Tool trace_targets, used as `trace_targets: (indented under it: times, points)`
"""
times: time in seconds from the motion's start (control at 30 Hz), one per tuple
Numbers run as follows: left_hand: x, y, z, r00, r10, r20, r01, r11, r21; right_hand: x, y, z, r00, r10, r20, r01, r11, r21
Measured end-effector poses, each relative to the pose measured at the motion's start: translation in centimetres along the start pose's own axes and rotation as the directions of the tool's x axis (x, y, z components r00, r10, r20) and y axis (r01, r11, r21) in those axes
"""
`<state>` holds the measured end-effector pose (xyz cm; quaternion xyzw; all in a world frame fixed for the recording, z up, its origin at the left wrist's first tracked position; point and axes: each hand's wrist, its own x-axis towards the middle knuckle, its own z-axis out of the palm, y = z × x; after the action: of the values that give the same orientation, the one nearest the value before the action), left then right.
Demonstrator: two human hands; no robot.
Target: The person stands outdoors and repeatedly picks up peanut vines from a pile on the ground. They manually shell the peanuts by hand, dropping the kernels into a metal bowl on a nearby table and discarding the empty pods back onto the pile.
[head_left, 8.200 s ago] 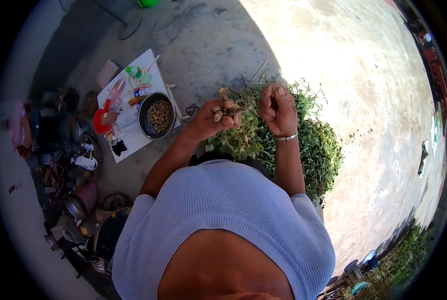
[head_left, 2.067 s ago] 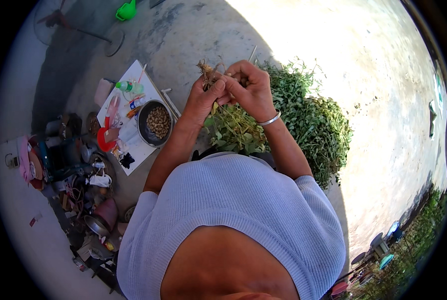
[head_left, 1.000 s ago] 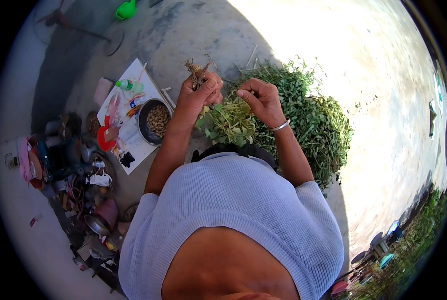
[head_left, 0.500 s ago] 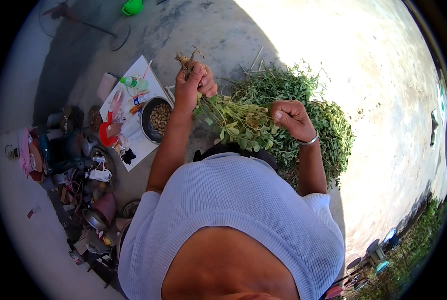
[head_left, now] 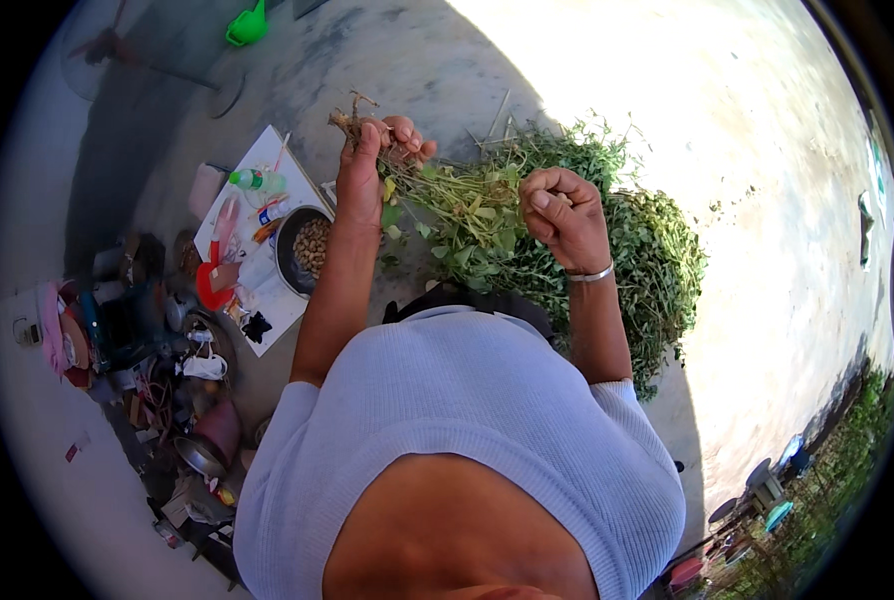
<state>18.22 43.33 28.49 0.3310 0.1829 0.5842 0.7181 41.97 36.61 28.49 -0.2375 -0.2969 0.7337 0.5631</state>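
Left hand (head_left: 366, 172): wrapped around the root end of 1 peanut plant (head_left: 457, 204), thumb upright and fingertips loosely bent; over the last 0.5 s the fingers loosen from a tighter curl.
Roots (head_left: 345, 122): brown, sticking out past the left thumb, up and to the left.
Stems and leaves: trailing rightward from the left hand toward the heap of green plants (head_left: 652, 275); whether they rest on it, I cannot tell.
Right hand (head_left: 565, 218): curled narrow, near the stem ends; a small pale spot shows by the thumb, but I cannot tell whether it is a peanut or a fingertip.
Change: 2.1 s ago both hands meet at the roots; now they are well apart.
Meaning, as a judgement: the roots are not being worked at this instant, and just 1 hand bears the plant.
Pan (head_left: 286, 250): holding a layer of loose peanuts (head_left: 312, 246), on the white surface (head_left: 282, 306); the left forearm now covers part of its right side.
Bottle (head_left: 267, 183): clear plastic with a green cap, lying on the surface; no readable writing.
Blue-and-white label (head_left: 273, 211): on a small container beside the pan; its print is too small to read.
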Motion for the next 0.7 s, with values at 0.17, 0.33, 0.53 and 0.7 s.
trace_targets:
  times: [0.17, 0.33, 0.53, 0.7]
  points:
    - [-0.6, -0.7, 1.9, 0.999, -0.048, 0.017, 0.047, 0.995, 0.088, 3.0, 3.7, 3.5, 0.943, -0.328, 0.050, 0.261, 0.640, -0.723]
    - [-1.4, -1.1, 2.4, 1.000, 0.004, 0.013, -0.006, 0.986, 0.169, 3.8, 4.3, 5.0, 0.940, -0.323, 0.113, 0.275, 0.515, -0.812]
    - [-2.2, -0.3, 0.5, 1.000, 0.000, 0.003, 0.000, 0.965, 0.263, 3.5, 3.9, 3.9, 0.940, -0.295, 0.171, 0.295, 0.456, -0.840]
    - [-2.5, 0.5, 0.7, 0.998, 0.057, -0.019, -0.045, 0.919, 0.391, 2.4, 2.4, 3.7, 0.944, -0.263, 0.198, 0.293, 0.392, -0.872]
